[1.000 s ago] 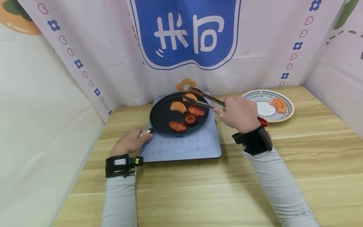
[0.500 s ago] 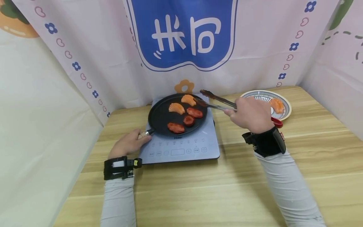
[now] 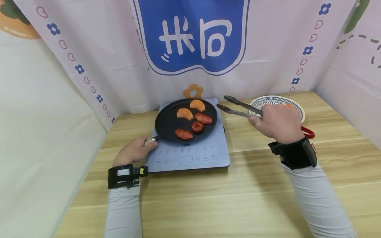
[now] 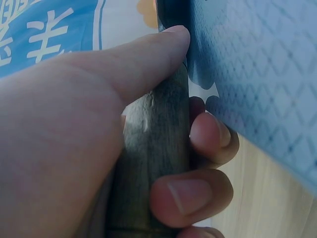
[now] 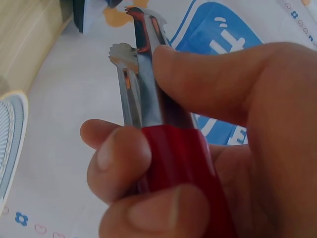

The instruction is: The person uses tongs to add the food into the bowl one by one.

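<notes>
Pan (image 3: 186, 120) sits on the induction cooker (image 3: 190, 150), steadied by the left hand (image 3: 134, 152), whose grip is clamped round the pan handle (image 4: 153, 158). Right hand (image 3: 276, 122) pinches the tongs (image 3: 239, 109), tips apart and empty, in the air between pan and plate (image 3: 268, 100). Head view alone shows five food pieces (image 3: 193, 119) in the pan and the worktop (image 3: 238, 198); wrist views alone show finger placement, and the tongs' red sleeve (image 5: 183, 168)

I count five pieces of food in the pan (image 3: 166, 124): two orange slices (image 3: 185, 113) at its far side, three red pieces (image 3: 197, 127) nearer me. One plate (image 3: 299, 112) sits right of the pan, one pair of tongs (image 3: 238, 109) between them.
</notes>
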`<move>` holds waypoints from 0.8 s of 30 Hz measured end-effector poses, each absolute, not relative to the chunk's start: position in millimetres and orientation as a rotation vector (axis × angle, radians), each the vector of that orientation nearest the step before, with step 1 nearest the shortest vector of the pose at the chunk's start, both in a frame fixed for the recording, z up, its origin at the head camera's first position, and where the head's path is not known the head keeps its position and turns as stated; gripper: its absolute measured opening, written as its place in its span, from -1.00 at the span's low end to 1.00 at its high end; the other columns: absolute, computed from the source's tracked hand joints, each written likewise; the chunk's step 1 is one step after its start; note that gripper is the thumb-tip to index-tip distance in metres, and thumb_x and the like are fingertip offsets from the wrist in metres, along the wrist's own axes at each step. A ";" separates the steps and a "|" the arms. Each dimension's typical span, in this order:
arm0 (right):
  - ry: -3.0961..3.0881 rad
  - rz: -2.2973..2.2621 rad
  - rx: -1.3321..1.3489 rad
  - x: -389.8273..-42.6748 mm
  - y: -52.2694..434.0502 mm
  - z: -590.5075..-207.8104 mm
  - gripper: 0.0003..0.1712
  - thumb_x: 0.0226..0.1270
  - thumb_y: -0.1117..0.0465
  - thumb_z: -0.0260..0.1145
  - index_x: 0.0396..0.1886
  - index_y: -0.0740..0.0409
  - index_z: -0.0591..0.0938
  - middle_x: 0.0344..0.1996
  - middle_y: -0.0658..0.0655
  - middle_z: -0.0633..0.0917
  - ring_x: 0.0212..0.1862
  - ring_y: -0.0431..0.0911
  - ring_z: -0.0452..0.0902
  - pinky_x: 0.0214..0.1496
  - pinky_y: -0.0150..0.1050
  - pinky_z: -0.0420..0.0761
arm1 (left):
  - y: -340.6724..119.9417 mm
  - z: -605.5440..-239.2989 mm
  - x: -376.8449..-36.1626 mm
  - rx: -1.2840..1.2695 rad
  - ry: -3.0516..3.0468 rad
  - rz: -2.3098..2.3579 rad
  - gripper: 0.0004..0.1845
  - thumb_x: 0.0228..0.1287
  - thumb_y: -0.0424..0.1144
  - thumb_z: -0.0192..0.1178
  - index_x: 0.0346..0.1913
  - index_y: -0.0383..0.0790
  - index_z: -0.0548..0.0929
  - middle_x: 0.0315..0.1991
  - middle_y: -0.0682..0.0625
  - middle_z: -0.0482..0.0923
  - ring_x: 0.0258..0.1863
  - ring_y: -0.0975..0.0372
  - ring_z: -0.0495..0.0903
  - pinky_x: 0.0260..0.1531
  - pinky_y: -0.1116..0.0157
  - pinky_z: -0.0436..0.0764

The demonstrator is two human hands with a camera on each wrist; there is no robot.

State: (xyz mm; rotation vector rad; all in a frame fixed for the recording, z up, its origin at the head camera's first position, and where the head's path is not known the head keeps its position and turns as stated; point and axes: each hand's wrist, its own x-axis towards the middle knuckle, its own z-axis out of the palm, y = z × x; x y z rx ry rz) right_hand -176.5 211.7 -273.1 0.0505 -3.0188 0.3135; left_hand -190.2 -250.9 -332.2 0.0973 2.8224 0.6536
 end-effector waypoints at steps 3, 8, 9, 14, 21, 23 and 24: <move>-3.009 0.294 0.034 -175.2 221.0 -273.2 -0.35 0.45 -0.37 0.22 -0.33 0.16 0.62 -0.44 0.24 0.67 -0.29 0.22 0.60 -0.40 0.14 0.46 | -250.5 -332.6 -190.4 0.103 2.818 0.659 -0.49 0.58 0.21 0.10 0.01 -0.25 0.49 -0.21 -0.10 0.54 -0.23 0.10 0.54 -0.27 0.22 0.49; -3.001 0.285 0.032 -173.5 234.5 -274.8 -0.40 0.46 -0.30 0.24 -0.39 0.17 0.60 -0.41 0.28 0.68 -0.33 0.22 0.59 -0.46 0.13 0.43 | -250.7 -333.2 -191.5 0.110 2.818 0.655 -0.49 0.58 0.20 0.10 0.01 -0.25 0.49 -0.21 -0.10 0.53 -0.23 0.10 0.54 -0.27 0.22 0.49; -3.003 0.284 0.029 -173.1 237.0 -275.1 -0.40 0.47 -0.29 0.24 -0.39 0.18 0.61 -0.40 0.29 0.69 -0.34 0.22 0.60 -0.47 0.14 0.43 | -250.9 -333.4 -191.7 0.111 2.820 0.654 -0.49 0.58 0.20 0.10 0.02 -0.25 0.49 -0.21 -0.10 0.54 -0.23 0.10 0.54 -0.27 0.22 0.48; -2.992 0.292 0.007 -172.5 247.7 -277.1 -0.39 0.47 -0.28 0.23 -0.33 0.23 0.64 -0.40 0.34 0.69 -0.37 0.24 0.60 -0.51 0.14 0.41 | -254.8 -333.7 -191.1 0.099 2.820 0.654 -0.49 0.58 0.21 0.10 -0.02 -0.25 0.48 -0.22 -0.09 0.52 -0.24 0.10 0.53 -0.29 0.23 0.47; -2.963 0.269 -0.047 -169.3 267.9 -281.4 -0.44 0.48 -0.23 0.22 -0.40 0.19 0.62 -0.54 0.31 0.64 -0.46 0.28 0.56 -0.54 0.15 0.37 | -254.4 -334.7 -191.4 0.104 2.840 0.648 -0.51 0.58 0.20 0.11 -0.06 -0.24 0.48 -0.27 -0.07 0.50 -0.28 0.11 0.52 -0.33 0.23 0.45; -2.945 0.247 -0.071 -167.9 272.0 -284.3 -0.44 0.46 -0.22 0.23 -0.44 0.20 0.61 -0.57 0.34 0.62 -0.48 0.32 0.55 -0.54 0.17 0.35 | -253.3 -334.8 -191.8 0.104 2.837 0.657 -0.51 0.58 0.19 0.11 -0.04 -0.24 0.49 -0.26 -0.08 0.51 -0.27 0.11 0.53 -0.31 0.23 0.46; -2.939 0.232 -0.080 -167.3 273.2 -286.3 -0.43 0.46 -0.21 0.24 -0.49 0.20 0.60 -0.59 0.34 0.61 -0.49 0.33 0.54 -0.54 0.17 0.34 | -253.3 -334.5 -191.6 0.101 2.837 0.655 -0.51 0.58 0.20 0.11 -0.03 -0.24 0.48 -0.25 -0.08 0.51 -0.26 0.11 0.53 -0.30 0.23 0.47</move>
